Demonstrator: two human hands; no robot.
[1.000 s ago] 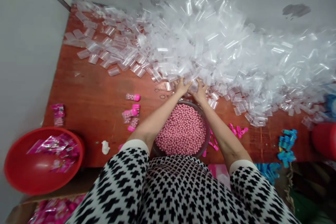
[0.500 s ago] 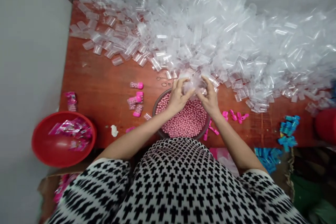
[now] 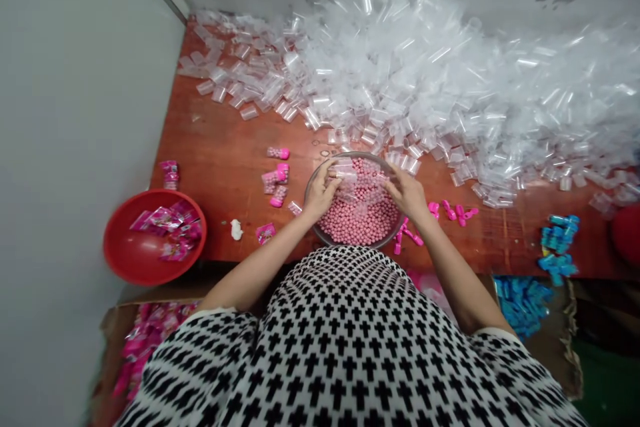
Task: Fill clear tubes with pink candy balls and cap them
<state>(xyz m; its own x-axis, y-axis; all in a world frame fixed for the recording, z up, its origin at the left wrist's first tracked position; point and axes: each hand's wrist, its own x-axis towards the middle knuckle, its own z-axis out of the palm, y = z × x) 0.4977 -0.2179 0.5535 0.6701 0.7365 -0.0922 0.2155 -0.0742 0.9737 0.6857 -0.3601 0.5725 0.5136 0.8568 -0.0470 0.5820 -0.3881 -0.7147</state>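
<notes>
Pink beads fill a dark round bowl (image 3: 313, 217) close in front of my body. My left hand (image 3: 320, 195), at the bowl's left side, has its fingers closed around a clear plastic tube (image 3: 346, 169). Over the bowl's right rim, my right hand (image 3: 411, 195) is open, thumb and fingers apart, beside more clear tubes (image 3: 371, 192) lying on the pink beads (image 3: 357, 223). Behind the bowl spreads a large heap of clear tubes (image 3: 400, 73). Left of it lie several bead-filled tubes with pink caps (image 3: 278, 175).
A red bowl (image 3: 125, 260) with pink packets stands at the left edge of the wooden table (image 3: 220, 147). Pink plastic pieces (image 3: 457, 213) lie right of the beads, with blue packets (image 3: 559, 247) farther right. Below the table edge, boxes hold pink packets (image 3: 145, 340) and blue packets (image 3: 525, 303).
Both hands have come back from the heap's edge to over the bowl, bringing clear tubes. They have moved apart, and tubes now lie on the beads. The view has shifted left.
</notes>
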